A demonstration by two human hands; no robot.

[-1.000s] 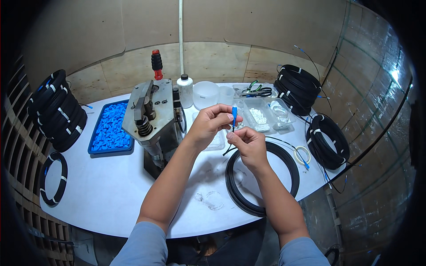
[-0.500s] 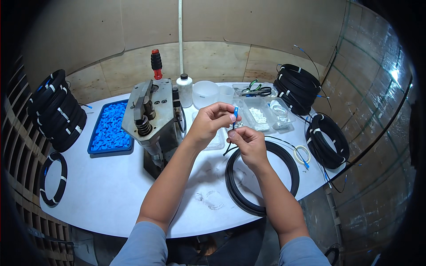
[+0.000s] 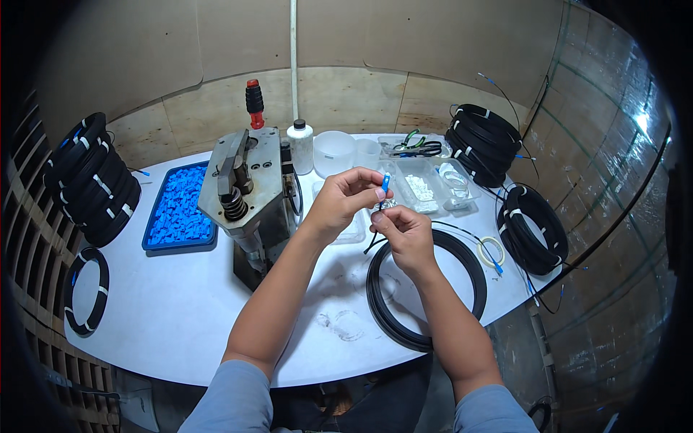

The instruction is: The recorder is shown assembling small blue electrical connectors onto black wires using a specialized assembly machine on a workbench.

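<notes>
Between thumb and fingers, my left hand point(image 3: 349, 200) pinches a small blue cable connector point(image 3: 385, 182) that points upward. Just below it my right hand point(image 3: 406, 234) is closed on the black cable point(image 3: 375, 232) running into the connector; the fingertips of both hands nearly meet. Under my right forearm lies a coil of black cable point(image 3: 375, 303), partly hidden by that arm. Another blue connector point(image 3: 498, 269) ends a cable lying right of the coil, by a roll of pale tape point(image 3: 491, 252).
A metal hand press point(image 3: 242, 187) stands left of my hands, beside a tray of blue connector parts point(image 3: 148, 234). Clear boxes of white parts point(image 3: 419, 189), a white bottle point(image 3: 300, 148) and pliers point(image 3: 419, 149) sit behind. Cable coils are stacked left point(image 3: 94, 180) and right point(image 3: 484, 144).
The blue connector has shifted very slightly to the right and tilts a little differently in my left fingers. Both arms and everything else stay in place.
</notes>
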